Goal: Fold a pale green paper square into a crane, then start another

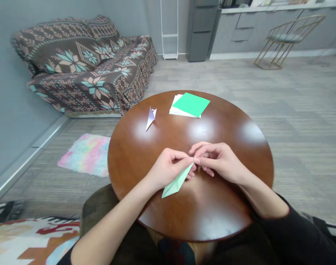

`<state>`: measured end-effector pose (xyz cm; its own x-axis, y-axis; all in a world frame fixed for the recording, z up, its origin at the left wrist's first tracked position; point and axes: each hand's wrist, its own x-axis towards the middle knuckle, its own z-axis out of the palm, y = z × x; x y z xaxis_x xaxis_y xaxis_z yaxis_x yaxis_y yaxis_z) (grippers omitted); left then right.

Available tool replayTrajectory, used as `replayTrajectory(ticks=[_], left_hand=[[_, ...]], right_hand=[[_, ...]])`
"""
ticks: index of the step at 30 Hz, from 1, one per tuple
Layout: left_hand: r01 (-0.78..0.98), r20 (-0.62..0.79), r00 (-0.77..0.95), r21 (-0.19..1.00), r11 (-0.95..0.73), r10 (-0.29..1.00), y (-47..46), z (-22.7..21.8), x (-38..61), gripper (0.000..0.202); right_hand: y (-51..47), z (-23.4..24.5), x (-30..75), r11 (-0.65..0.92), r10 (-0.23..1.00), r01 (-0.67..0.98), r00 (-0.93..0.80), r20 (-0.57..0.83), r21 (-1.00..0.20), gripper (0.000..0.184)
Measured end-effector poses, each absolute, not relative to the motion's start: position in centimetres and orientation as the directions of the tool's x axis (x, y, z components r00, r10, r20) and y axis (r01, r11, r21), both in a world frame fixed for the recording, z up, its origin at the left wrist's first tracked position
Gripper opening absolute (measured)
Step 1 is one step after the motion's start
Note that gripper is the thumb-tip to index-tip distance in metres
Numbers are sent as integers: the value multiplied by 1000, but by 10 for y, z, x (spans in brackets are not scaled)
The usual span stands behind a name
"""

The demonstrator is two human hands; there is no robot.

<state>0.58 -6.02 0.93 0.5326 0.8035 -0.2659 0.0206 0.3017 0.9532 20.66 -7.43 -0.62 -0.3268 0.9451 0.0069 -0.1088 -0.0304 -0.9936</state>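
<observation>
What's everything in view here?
Table: one, brown, centre
Folded paper: one, light green, above near tabletop
Folded piece: one, lavender-white, far-left tabletop
Top sheet: one, bright green, far tabletop
Lower sheets: count unclear, white, beneath it
Sofa: one, brown patterned, left background
Rug: one, pastel, left floor
Textile: count unclear, multicoloured, lower left
Rack: one, white, back wall
Tall cabinet: one, grey, beside rack
Drawer units: count unclear, grey, right background
Stool: one, gold-framed, right background
Sleeves: two, black, lower corners
Left hand: one, holding folded paper
Right hand: one, at its tip
</observation>
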Motion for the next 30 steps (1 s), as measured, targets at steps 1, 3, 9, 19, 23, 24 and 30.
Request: replayTrajectory(ticks=[1,3,9,19,23,24,30], left_hand=[[21,-262,531,955,296,806,-60,9,6,35],[19,-255,526,957,289,811,-61,9,6,34],[35,-228,517,969,246,825,-61,9,7,31],[47,-209,515,975,216,831,-63,15,10,21],[51,-213,510,974,219,833,-63,14,10,20],[56,-217,506,974,219,835,-63,13,10,20],[82,-234,477,972,222,847,-63,7,13,15]], right_hand=[[-74,-6,206,-35,946,-108,-323,2,-994,17],[-75,-7,206,-40,948,-108,-319,-4,-993,17],[-74,-8,206,-36,953,-117,-304,1,-992,18],[-74,-9,205,-33,957,-117,-291,2,-993,17],[-74,-8,204,-31,961,-107,-278,0,-994,17],[-74,-7,204,-28,962,-104,-275,1,-994,16],[-74,-8,203,14,973,-73,-228,30,-997,14]])
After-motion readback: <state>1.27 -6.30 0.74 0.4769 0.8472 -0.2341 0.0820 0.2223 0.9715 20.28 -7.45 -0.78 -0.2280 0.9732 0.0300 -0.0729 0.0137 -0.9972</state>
